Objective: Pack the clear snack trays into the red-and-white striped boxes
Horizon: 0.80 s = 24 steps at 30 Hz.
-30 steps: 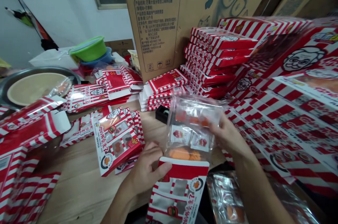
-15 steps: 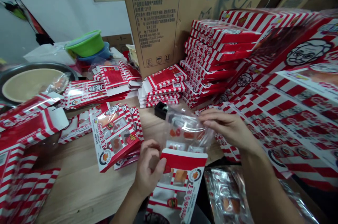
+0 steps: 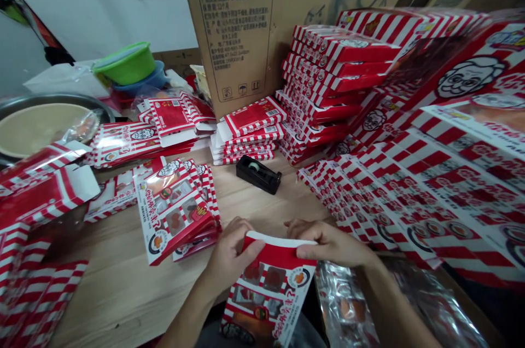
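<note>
I hold a red-and-white striped box (image 3: pixel 268 293) upright over the near table edge, its open top end toward the table. My left hand (image 3: pixel 229 252) grips the box's upper left corner, thumb on the front. My right hand (image 3: pixel 328 244) pinches the top flap at the upper right. Through the box's windows I see small orange and red items inside. A clear plastic packet (image 3: pixel 348 304) with orange pieces lies just right of the box, under my right forearm.
A black tape dispenser (image 3: pixel 258 173) stands on the wooden table (image 3: pixel 123 288) ahead. Filled striped boxes (image 3: pixel 174 211) lie left of my hands; tall stacks (image 3: pixel 328 85) and overlapping rows (image 3: pixel 410 195) fill the right. A big cardboard carton (image 3: pixel 254 25) stands behind; green bowl (image 3: pixel 125 63) at far left.
The clear packet that stuck out of the box top has gone down inside it. My right hand dropped from the packet's top to the box's top flap.
</note>
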{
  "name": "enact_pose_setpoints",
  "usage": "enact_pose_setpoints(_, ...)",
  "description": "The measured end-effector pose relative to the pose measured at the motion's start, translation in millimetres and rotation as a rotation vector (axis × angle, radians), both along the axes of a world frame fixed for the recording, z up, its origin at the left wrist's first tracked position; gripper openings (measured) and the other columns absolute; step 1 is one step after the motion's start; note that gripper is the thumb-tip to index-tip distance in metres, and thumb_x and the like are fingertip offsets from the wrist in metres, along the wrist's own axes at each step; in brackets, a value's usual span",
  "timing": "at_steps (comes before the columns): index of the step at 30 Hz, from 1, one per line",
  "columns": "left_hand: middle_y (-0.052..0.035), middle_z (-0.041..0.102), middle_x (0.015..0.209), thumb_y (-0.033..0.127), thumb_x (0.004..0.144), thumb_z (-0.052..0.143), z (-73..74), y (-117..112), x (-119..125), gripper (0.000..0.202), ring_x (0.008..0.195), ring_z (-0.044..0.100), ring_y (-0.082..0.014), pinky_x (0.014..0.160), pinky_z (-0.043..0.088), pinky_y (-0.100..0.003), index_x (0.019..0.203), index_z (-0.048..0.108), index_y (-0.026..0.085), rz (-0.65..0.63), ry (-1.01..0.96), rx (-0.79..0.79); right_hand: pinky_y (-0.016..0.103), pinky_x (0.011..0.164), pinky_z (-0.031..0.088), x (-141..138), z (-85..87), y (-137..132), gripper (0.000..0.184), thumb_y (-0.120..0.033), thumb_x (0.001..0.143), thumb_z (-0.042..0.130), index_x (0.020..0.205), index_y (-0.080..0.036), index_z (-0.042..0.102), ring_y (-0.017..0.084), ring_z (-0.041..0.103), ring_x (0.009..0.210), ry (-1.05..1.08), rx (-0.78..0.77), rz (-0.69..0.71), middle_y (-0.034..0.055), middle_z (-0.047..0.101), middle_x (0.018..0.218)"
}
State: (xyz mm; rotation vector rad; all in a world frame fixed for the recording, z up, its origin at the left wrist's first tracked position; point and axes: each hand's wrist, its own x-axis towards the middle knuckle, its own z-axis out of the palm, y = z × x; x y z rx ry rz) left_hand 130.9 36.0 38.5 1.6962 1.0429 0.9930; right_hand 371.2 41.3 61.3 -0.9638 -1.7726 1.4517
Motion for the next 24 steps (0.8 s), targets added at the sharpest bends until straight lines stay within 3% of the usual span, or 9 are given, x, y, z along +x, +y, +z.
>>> enact_pose_setpoints(4, -0.0009, 0.052, 0.064, 0.032, 0.088, 0.050, 5.8, 4.7, -6.5, 0.030, 0.068, 0.051, -0.0157, 0.066, 0.042, -0.028, 0.062, 0.050, 0.018, 0.030, -0.017, -0.054, 0.038, 0.090, 0.044, 1.1, -17.9, -13.5, 0.032, -0.050, 0.073, 0.071, 0.077, -0.019, 0.067, 0.022, 0.062, 0.093, 0.051, -0.042, -0.116, 0.0052, 0.067, 0.087)
enact_pose_setpoints(7, -0.0010, 0.053, 0.067, 0.034, 0.091, 0.045, 2.5, 4.7, -4.7, 0.030, 0.066, 0.053, -0.0141, 0.063, 0.044, -0.025, 0.067, 0.052, 0.017, 0.074, -0.040, -0.097, 0.033, 0.077, 0.047, -2.6, -23.5, -24.3, 0.033, -0.050, 0.078, 0.065, 0.069, -0.018, 0.061, 0.020, 0.059, 0.086, 0.068, -0.035, -0.177, 0.0061, 0.061, 0.086)
enact_pose_setpoints(11, 0.0006, 0.055, 0.070, 0.033, 0.089, 0.049, -1.3, 5.7, 8.3, 0.020, 0.066, 0.054, -0.0133, 0.063, 0.046, -0.024, 0.077, 0.053, 0.018, 0.158, -0.051, -0.109, 0.034, 0.076, 0.044, -11.0, -4.8, -28.4, 0.039, -0.038, 0.089, 0.051, 0.055, -0.019, 0.049, 0.018, 0.052, 0.072, -0.025, 0.139, -0.067, 0.0017, 0.048, 0.065)
enact_pose_setpoints(13, -0.0024, 0.058, 0.084, 0.028, 0.089, 0.050, 0.6, 3.6, 15.0, 0.011, 0.081, 0.058, -0.0157, 0.075, 0.048, -0.027, 0.091, 0.054, 0.018, 0.280, -0.031, -0.002, 0.036, 0.079, 0.043, -15.7, 6.7, -26.8, 0.044, -0.034, 0.091, 0.048, 0.051, -0.019, 0.040, 0.016, 0.047, 0.064, -0.018, 0.222, -0.069, -0.0013, 0.038, 0.055)
enact_pose_setpoints(16, -0.0100, 0.054, 0.118, 0.026, 0.086, 0.057, 10.2, -10.7, 24.4, 0.032, 0.117, 0.049, -0.0234, 0.100, 0.039, -0.041, 0.117, 0.048, 0.022, 0.469, 0.117, 0.421, 0.032, 0.064, 0.043, -26.1, 19.2, -25.9, 0.048, -0.038, 0.091, 0.049, 0.049, -0.019, 0.036, 0.015, 0.043, 0.055, 0.039, 0.236, -0.379, -0.0015, 0.035, 0.053)
enact_pose_setpoints(18, -0.0149, 0.048, 0.133, 0.040, 0.081, 0.063, 18.4, -25.5, 31.9, 0.055, 0.129, 0.039, -0.0303, 0.107, 0.030, -0.049, 0.129, 0.043, 0.022, 0.340, 0.247, 0.621, 0.029, 0.051, 0.038, -37.1, 27.3, -27.7, 0.048, -0.042, 0.090, 0.050, 0.049, -0.020, 0.040, 0.015, 0.042, 0.052, 0.090, 0.223, -0.719, -0.0007, 0.038, 0.053)
enact_pose_setpoints(20, -0.0194, 0.042, 0.141, 0.047, 0.077, 0.064, 23.8, -37.5, 38.8, 0.073, 0.134, 0.033, -0.0355, 0.109, 0.026, -0.055, 0.138, 0.034, 0.019, 0.168, 0.304, 0.656, 0.029, 0.048, 0.037, -50.8, 37.2, -30.6, 0.045, -0.043, 0.091, 0.049, 0.052, -0.021, 0.045, 0.016, 0.044, 0.051, 0.121, 0.276, -0.895, 0.0000, 0.043, 0.054)
enact_pose_setpoints(22, -0.0191, 0.043, 0.141, 0.037, 0.082, 0.061, 24.5, -41.4, 39.7, 0.071, 0.132, 0.039, -0.0342, 0.105, 0.035, -0.053, 0.143, 0.026, 0.022, 0.144, 0.250, 0.588, 0.033, 0.061, 0.046, -63.7, 46.7, -32.8, 0.037, -0.044, 0.092, 0.046, 0.062, -0.024, 0.055, 0.018, 0.053, 0.058, 0.136, 0.440, -0.749, 0.0003, 0.052, 0.058)
enact_pose_setpoints(24, -0.0130, 0.057, 0.129, 0.023, 0.087, 0.052, 22.3, -37.4, 30.6, 0.056, 0.117, 0.057, -0.0269, 0.092, 0.049, -0.042, 0.138, 0.031, 0.028, 0.258, 0.136, 0.429, 0.043, 0.088, 0.046, -71.4, 52.0, -32.4, 0.023, -0.044, 0.092, 0.047, 0.086, -0.028, 0.062, 0.021, 0.062, 0.077, 0.125, 0.611, -0.503, 0.0013, 0.066, 0.077)
